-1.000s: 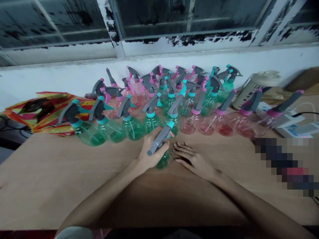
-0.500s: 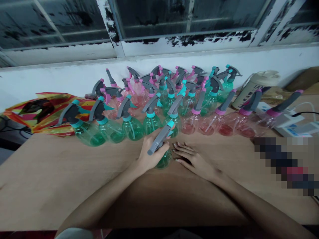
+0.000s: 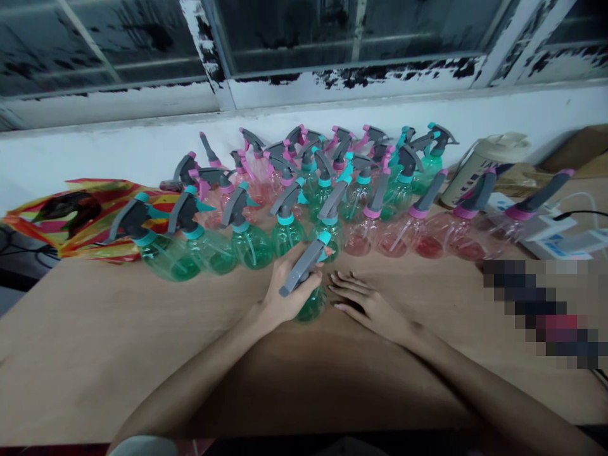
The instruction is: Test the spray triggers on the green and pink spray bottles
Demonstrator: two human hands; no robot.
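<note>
My left hand (image 3: 286, 289) is wrapped round the neck of a green spray bottle (image 3: 312, 307) with a grey and teal trigger head, which stands on the wooden table (image 3: 142, 354). Fingers hide much of its upper body. Just right of it, my right hand (image 3: 368, 305) lies on the tabletop with its fingers stretched out and holds nothing. Beyond both hands runs a front row of spray bottles: green ones such as this green bottle (image 3: 253, 247) on the left, and pink ones such as this pink bottle (image 3: 393, 239) on the right.
More pink and green spray bottles crowd behind the front row, against the white wall (image 3: 118, 142). A red and yellow plastic bag (image 3: 85, 215) sits at the left. At the right are a cream cylindrical container (image 3: 479, 168), white power strips (image 3: 555, 240) with cables, and a pixelated patch.
Both hands and the held spray bottle keep almost the same place. The whole view has shifted very slightly.
</note>
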